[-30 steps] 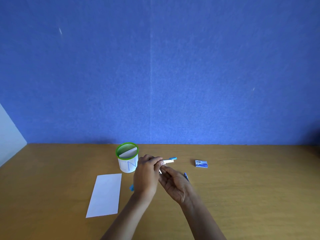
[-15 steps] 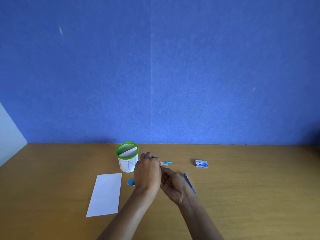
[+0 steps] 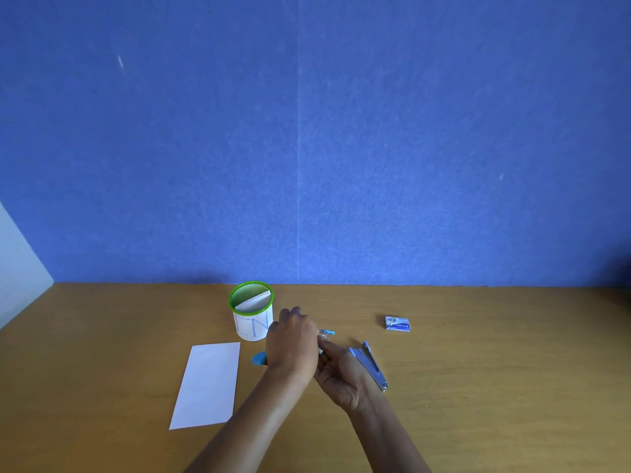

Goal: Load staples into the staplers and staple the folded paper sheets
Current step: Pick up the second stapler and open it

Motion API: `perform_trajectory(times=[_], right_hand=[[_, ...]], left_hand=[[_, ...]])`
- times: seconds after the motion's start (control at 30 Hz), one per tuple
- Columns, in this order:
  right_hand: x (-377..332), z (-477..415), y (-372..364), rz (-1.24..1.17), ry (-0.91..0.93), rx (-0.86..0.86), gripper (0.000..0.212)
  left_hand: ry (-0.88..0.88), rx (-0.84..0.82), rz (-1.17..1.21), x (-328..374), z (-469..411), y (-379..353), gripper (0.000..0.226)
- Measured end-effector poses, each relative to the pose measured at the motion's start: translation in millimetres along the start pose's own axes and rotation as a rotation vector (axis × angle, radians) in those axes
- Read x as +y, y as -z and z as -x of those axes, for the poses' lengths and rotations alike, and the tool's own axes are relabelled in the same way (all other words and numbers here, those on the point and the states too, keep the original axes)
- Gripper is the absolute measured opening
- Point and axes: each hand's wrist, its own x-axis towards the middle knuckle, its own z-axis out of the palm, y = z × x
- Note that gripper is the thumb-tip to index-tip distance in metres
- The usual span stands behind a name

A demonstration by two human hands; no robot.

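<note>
Cup [image 3: 252, 322], paper [image 3: 208, 384] and spare stapler [image 3: 370, 365] flank left hand [image 3: 293, 339] gripping small stapler [image 3: 327, 333]; hold of right hand [image 3: 341, 372] hidden.

L hand [image 3: 293, 341] grips stapler [image 3: 327, 333], R hand [image 3: 342, 375] touching

Backdrop: blue wall [image 3: 426, 114], matte with a fine-grained texture, fills everything above and beyond the fingers [image 3: 295, 314]. One thin vertical seam [image 3: 298, 165] rises almost straight beyond the fingers. Two small pale flecks on the wall: upper mark [image 3: 120, 61] high and far left of the fingers, lower mark [image 3: 501, 176] up and to their right. Pale panel [image 3: 17, 268] slants in far left of the fingers and meets the blue wall. Wooden tabletop [image 3: 495, 387] under the fingers, honey-brown with faint grain, runs off both sides and butts the wall beyond them. Thin shadow line [image 3: 205, 282] at that joint. Dark patch [image 3: 626, 271] far right of the fingers, can't tell what. Light even and soft, shadows diffuse.
</note>
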Motion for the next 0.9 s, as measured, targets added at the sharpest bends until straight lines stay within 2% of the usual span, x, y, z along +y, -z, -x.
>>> perform_trajectory(times=[0.13,0.3,0.43,0.53,0.7,0.8,0.9], right_hand=[[-4,-2,2,0.048,0.089,0.005,0.018],[-6,-2,2,0.313,0.334,0.052,0.007],[-3,-3,-3,0.574,0.51,0.068,0.014],[-2,-4,-6,0.698,0.581,0.146,0.01],[-8,-9,-4,0.896,0.785,0.378,0.012],[-14,-9,-4,1.036,0.898,0.453,0.009],[-21,-8,-4,1.104,0.931,0.473,0.007]], left_hand=[[0.116,0.002,0.422,-14,-1,0,0.025],[0.274,-0.123,0.995,-28,-3,-6,0.022],[0.428,-0.186,1.242,-25,0,-9,0.019],[0.495,-0.232,1.357,-21,3,-10,0.02],[0.484,-0.323,1.498,-13,9,-11,0.024],[0.469,-0.329,1.493,-10,11,-14,0.023],[0.453,-0.311,1.478,-11,12,-17,0.021]])
